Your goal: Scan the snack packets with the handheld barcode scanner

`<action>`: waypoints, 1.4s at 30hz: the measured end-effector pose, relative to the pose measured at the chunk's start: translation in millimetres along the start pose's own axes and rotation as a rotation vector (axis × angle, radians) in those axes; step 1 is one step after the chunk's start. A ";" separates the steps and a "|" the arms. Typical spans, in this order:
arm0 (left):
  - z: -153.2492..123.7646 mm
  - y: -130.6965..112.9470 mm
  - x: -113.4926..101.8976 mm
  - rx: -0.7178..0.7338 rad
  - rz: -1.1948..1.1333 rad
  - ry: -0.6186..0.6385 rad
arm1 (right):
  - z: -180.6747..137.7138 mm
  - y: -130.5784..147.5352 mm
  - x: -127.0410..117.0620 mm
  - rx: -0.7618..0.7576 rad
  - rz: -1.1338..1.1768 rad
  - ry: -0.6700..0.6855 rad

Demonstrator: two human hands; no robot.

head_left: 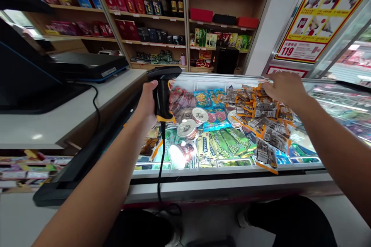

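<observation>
Grip barcode scanner (162,98) steadily in left hand (147,102), clamped around it; with right hand (282,85) on orange-edged snack packets (262,109), cannot tell whether pinching, separate singly, turn flat.

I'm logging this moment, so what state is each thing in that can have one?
Left hand: closed around the scanner.
Right hand: touching the brown packets, grip unclear.
Scanner: held, handle downward.
Cord: attached, hanging.
Brown packets: loosely heaped.
Tubs: lids on.
Freezer: stocked; open or shut, unclear.
</observation>
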State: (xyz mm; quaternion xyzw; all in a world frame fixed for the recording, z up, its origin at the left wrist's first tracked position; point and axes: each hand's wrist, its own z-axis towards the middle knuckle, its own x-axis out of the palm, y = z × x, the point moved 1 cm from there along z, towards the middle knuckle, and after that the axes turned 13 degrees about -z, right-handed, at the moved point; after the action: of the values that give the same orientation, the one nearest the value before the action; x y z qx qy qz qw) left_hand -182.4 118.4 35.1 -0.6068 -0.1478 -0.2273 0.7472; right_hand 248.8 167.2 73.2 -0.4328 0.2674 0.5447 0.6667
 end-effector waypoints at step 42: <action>-28.0 40.9 25.3 -0.237 0.218 0.563 | -44.4 128.2 33.8 0.341 1.837 0.290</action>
State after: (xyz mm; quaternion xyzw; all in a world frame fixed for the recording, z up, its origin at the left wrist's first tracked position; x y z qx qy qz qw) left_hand -141.2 93.7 7.1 -0.6152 0.1582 -0.3205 0.7027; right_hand 140.0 149.5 -12.8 -0.0130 0.6601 0.7510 -0.0087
